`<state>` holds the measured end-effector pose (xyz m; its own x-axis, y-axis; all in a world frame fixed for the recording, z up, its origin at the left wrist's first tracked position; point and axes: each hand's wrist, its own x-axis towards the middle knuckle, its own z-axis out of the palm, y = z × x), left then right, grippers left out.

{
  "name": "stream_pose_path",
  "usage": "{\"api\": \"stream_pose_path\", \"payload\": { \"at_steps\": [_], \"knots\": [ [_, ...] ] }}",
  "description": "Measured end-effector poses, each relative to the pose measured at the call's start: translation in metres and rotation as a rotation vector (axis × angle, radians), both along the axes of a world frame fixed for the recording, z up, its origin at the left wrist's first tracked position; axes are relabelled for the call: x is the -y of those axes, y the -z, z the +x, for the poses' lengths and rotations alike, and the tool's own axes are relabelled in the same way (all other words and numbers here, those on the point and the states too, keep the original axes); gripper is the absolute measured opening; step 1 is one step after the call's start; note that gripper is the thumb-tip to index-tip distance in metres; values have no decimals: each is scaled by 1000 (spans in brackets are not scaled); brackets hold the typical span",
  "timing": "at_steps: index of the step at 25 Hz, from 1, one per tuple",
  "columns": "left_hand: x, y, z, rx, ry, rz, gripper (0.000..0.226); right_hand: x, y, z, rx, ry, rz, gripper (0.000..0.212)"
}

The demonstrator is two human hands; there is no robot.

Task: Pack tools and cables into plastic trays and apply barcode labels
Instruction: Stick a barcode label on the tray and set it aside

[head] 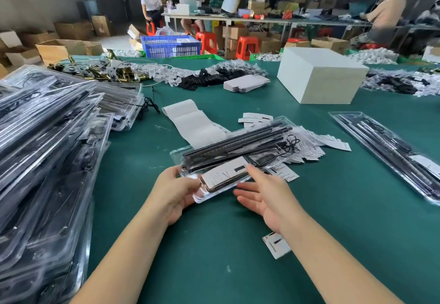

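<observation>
Mid-task, one unit nearly done. Clear plastic tray [238,151] lying at centre of green surface [214,244], diagonal, already loaded w/ long black tools [235,140] and a coiled cable [291,144] at far end. White barcode label [226,171] already sitting on near end of tray; whether fully stuck down, can't tell.

Left hand [176,191] gripping near-left corner of tray, thumb on top, fingers curled under the edge. Right hand [264,194] open, palm up-ish, fingers straight, holding nothing; index tip touching or just by label's right edge.

Done so far, judging by layout: big stack of filled trays [47,161] at left, another filled & labelled tray [390,153] at right. Left to do, prob.: press label flat, move this tray off to a pile, start next.

Supplies remaining: loose labels [309,146] spread under and beside tray's far end, one stray label [276,244] near right wrist, strip of backing paper [190,120] behind tray. Plenty of parts heaped at far side of surface, so many units still to go.
</observation>
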<state>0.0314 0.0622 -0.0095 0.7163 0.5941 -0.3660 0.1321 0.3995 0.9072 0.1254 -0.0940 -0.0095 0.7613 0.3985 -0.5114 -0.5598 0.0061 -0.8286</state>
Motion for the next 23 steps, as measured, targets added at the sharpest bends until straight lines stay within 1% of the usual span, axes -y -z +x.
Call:
{"api": "stream_pose_path", "payload": {
  "at_steps": [1, 2, 5, 7, 10, 12, 15, 16, 18, 20, 21, 23],
  "knots": [
    [-3, 1, -1, 18, -7, -3, 32, -3, 0, 2, -15, 34, 28, 55],
    [-4, 1, -3, 40, 0, -10, 32, -7, 0, 5, -12, 62, 38, 55],
    [0, 1, -8, 104, 64, -10, 34, -12, 0, 13, 11, 146, 53, 37],
    [6, 2, -8, 133, 98, -9, 41, -10, 0, 17, 54, 211, 63, 31],
    [8, 2, -6, 127, 108, -70, 54, -7, -1, 17, 138, 274, 55, 30],
    [9, 1, -6, 124, 104, -86, 59, -5, -2, 15, 181, 281, 53, 28],
    [12, -3, -6, 146, 77, -86, 64, -3, -10, 16, 227, 238, 118, 29],
    [12, -4, -5, 154, 70, -95, 65, -1, -13, 18, 242, 231, 139, 26],
    [10, -4, -5, 151, 66, -108, 64, 3, -18, 21, 239, 249, 165, 19],
    [8, -5, -6, 143, 74, -93, 59, 5, -17, 23, 224, 290, 150, 16],
    [10, -5, -5, 143, 80, -74, 56, 5, -16, 23, 230, 315, 133, 16],
    [17, -3, -4, 163, 37, -40, 39, 2, -12, 19, 238, 370, 122, 22]
  ]
}}
